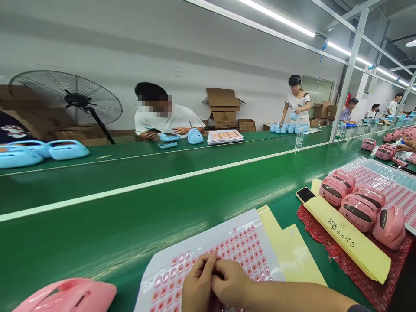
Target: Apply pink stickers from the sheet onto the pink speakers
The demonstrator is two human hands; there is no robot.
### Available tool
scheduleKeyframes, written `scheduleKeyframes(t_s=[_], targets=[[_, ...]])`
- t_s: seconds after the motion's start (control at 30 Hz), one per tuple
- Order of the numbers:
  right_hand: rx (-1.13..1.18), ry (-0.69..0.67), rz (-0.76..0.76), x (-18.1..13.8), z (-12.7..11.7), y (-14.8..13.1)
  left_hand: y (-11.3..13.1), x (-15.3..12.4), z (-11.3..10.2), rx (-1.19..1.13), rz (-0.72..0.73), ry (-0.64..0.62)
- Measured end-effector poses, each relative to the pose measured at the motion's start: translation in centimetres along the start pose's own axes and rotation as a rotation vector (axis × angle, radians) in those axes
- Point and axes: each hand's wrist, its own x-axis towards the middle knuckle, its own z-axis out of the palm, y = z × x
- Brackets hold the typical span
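My left hand and my right hand meet over a white sheet of small pink stickers. Both are closed, fingertips pressed together; whatever they pinch, if anything, is hidden by the fingers. The sticker sheet lies on the green table, partly covered by my hands and right forearm. Under its right edge are pieces of yellow paper. At the lower left, cut off by the frame, lies a pink plastic housing with a handle and a slot.
On my right, several pink housings and folded yellow paper rest on red bubble wrap, near a phone. Across the green belt, people handle blue housings. A water bottle stands beside a white strip.
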Motion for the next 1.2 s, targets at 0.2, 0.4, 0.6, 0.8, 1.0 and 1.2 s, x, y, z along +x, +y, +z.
scheduleKeyframes(t_s=[0.2, 0.4, 0.6, 0.8, 1.0, 1.2], targets=[[-0.004, 0.006, 0.001, 0.1, 0.2, 0.2, -0.2, -0.1, 0.0, -0.015, 0.018, -0.009], [-0.013, 0.011, 0.005, 0.1, 0.1, 0.1, -0.6, 0.2, -0.1, 0.033, 0.023, 0.001], [-0.037, -0.006, -0.011, 0.1, 0.0, -0.2, 0.0, 0.1, 0.0, 0.058, -0.014, -0.031], [-0.028, -0.010, -0.006, 0.1, -0.1, -0.4, -0.3, 0.3, -0.1, 0.056, -0.011, -0.007], [-0.049, -0.014, -0.002, 0.1, -0.1, -0.1, -1.6, 0.9, -0.2, 0.073, 0.086, -0.008], [-0.065, -0.028, 0.005, 0.2, 0.0, 0.2, -0.6, 0.5, -0.1, 0.079, 0.032, -0.013]])
